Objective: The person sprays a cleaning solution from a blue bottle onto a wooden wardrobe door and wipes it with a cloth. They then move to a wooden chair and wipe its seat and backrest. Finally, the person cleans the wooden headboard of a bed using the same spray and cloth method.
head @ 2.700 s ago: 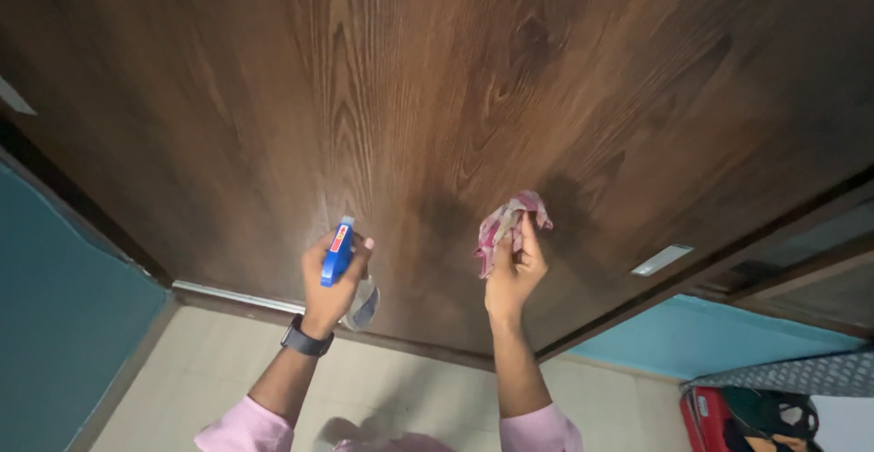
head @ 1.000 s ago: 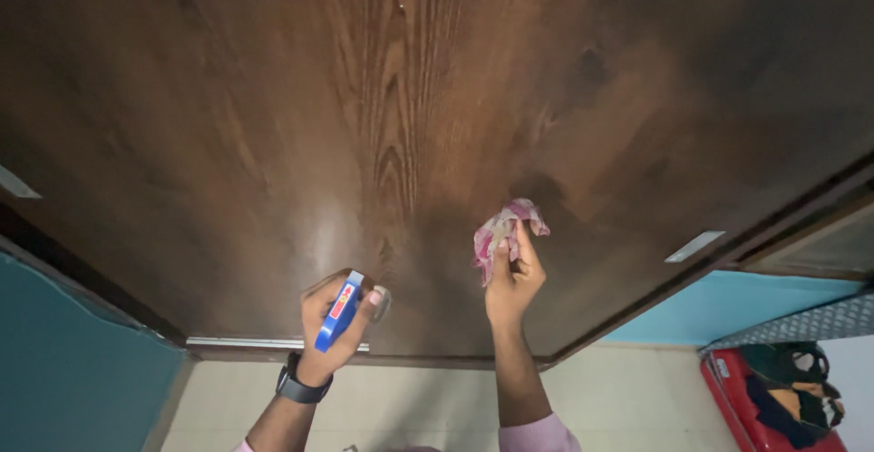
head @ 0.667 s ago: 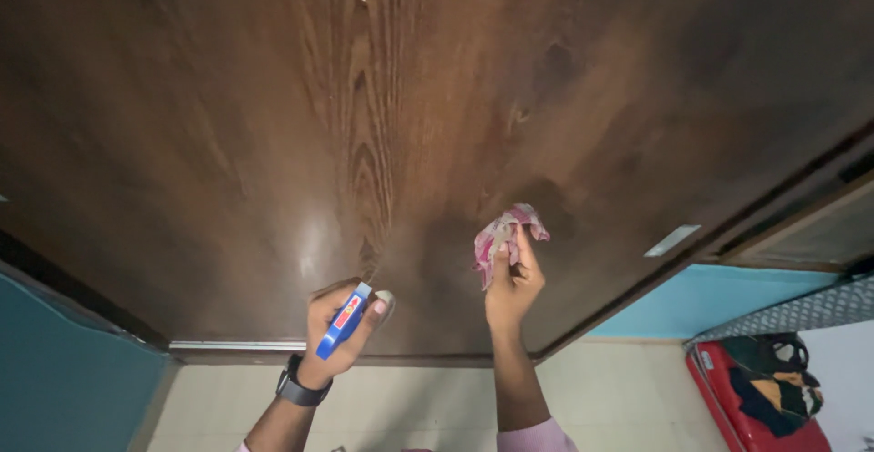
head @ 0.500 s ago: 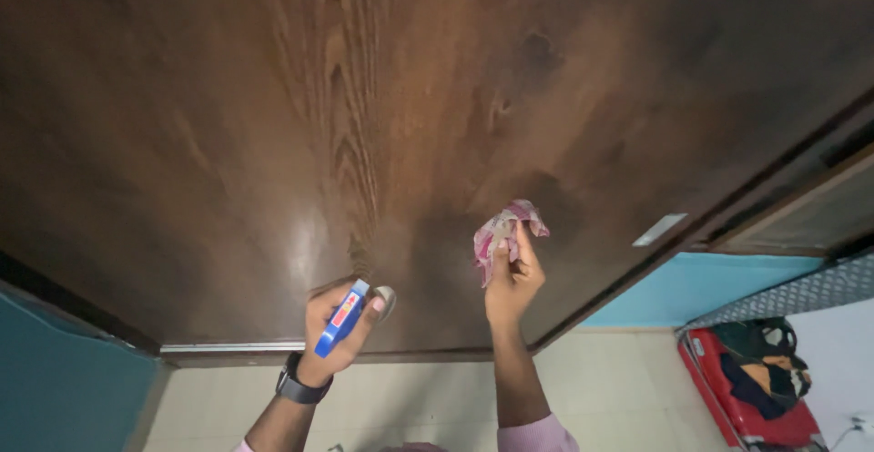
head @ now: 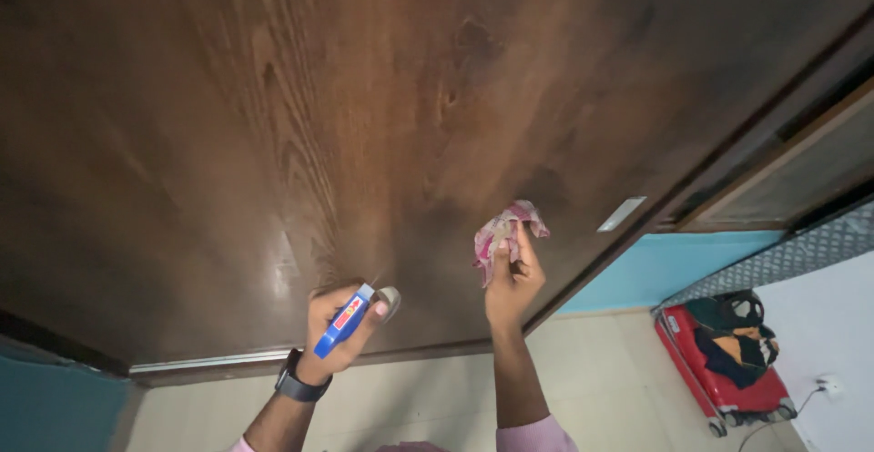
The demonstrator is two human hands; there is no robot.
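Observation:
A dark brown wooden door [head: 364,115] fills most of the view. My left hand [head: 337,329], with a black watch on the wrist, grips a blue spray bottle [head: 348,317] with its nozzle close to the door's lower part. My right hand [head: 513,281] is raised beside it and pinches a crumpled pink-and-white cloth [head: 503,232], held just off the door surface. A shiny patch shows on the wood left of the bottle.
The door frame [head: 746,124] runs diagonally at the right, with a metal plate [head: 621,213] on the door's edge. Below are a pale tiled floor [head: 601,388], teal wall [head: 655,265], a red suitcase [head: 724,356] with dark clothes on it, and a white surface [head: 833,325].
The view has swung so the door and frame tilt more to the right. Both hands stay near the door with bottle and cloth; the left hand has dropped a little lower on the door.

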